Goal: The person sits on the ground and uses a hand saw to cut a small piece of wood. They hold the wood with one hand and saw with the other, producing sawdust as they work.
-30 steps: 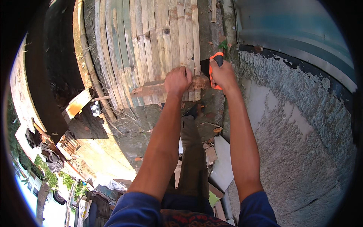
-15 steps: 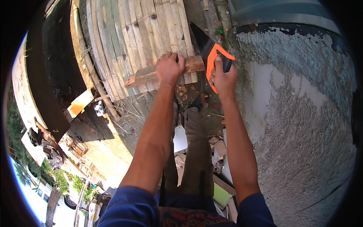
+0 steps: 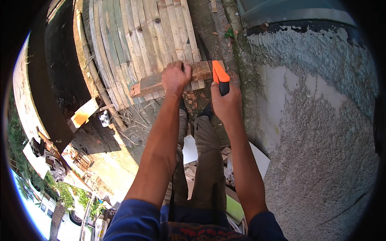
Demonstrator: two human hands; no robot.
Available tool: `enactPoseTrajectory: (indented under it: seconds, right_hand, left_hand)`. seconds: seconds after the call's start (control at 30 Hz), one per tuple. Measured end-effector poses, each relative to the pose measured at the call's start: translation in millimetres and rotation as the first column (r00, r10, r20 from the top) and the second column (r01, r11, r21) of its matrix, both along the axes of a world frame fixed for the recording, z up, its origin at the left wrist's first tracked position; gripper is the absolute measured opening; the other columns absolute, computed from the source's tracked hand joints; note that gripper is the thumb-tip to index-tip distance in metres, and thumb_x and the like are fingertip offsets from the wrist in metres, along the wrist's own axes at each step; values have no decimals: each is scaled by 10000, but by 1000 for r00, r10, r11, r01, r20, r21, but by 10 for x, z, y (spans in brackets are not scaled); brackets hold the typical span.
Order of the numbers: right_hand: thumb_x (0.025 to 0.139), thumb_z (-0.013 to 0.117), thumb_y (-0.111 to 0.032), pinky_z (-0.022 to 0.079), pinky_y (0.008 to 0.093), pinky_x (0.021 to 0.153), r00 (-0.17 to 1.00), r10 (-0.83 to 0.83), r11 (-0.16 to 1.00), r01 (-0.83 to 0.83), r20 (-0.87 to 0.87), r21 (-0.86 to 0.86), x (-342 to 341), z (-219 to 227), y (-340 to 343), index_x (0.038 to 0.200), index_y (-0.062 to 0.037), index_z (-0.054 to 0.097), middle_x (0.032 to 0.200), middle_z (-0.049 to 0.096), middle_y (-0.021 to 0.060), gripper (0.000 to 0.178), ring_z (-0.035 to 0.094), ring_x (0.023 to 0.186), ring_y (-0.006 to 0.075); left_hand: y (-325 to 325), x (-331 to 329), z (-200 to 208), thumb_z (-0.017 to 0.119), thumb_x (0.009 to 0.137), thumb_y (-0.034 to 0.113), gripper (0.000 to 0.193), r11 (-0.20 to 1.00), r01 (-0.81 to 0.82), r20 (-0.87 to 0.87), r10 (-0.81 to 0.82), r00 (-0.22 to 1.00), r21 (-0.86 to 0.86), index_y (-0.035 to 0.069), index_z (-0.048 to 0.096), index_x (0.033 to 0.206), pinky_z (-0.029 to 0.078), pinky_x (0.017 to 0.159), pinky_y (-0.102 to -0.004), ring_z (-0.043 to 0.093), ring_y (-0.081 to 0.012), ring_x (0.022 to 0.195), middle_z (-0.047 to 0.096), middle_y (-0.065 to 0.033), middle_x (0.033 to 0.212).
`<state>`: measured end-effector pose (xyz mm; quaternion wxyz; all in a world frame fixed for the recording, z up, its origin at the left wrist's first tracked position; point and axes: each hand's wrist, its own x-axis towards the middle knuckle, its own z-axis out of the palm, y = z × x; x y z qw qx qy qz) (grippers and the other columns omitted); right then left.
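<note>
Orange-handled handsaw (image 3: pixel 220 77) clenched in right hand (image 3: pixel 226 102), left hand (image 3: pixel 175 77) clamps weathered wooden plank (image 3: pixel 199 71) on slat stack (image 3: pixel 136 44); mid-cut, next stroke needs steady pressure.

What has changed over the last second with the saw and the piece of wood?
The right hand has pulled the orange-handled saw back toward the person, so less of the blade shows beyond the wooden block. The left hand still presses the block down on the stacked planks.

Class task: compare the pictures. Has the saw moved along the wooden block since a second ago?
Yes. The orange-handled saw in the right hand has drawn back toward the person across the wooden block.
</note>
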<state>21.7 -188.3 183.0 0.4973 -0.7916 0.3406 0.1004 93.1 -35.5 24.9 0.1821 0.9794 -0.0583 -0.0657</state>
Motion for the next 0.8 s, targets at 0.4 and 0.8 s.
enactPoseTrajectory:
  seconds: [0.4,0.8]
  right_hand:
    - [940,659,-181,461,357,557,1000,-11,1000,10,-8,-20,-384,375,32,824,31,636,622,619,125,243,630,563,194]
    - [948,656,-130,442,297,564,984,-137,988,145,-115,61,-982,1220,50,904,39,671,622,601,59,175,571,591,79]
  left_hand:
    - [-16,-76,39,545,912,314,327,998,-38,5,38,999,-56,38,707,844,520,849,-450,680,-342,898,724,-158,906]
    - [4,-70,0,550,922,331,350,994,-60,2,61,998,-89,23,706,863,529,818,-480,673,-383,886,712,-191,907]
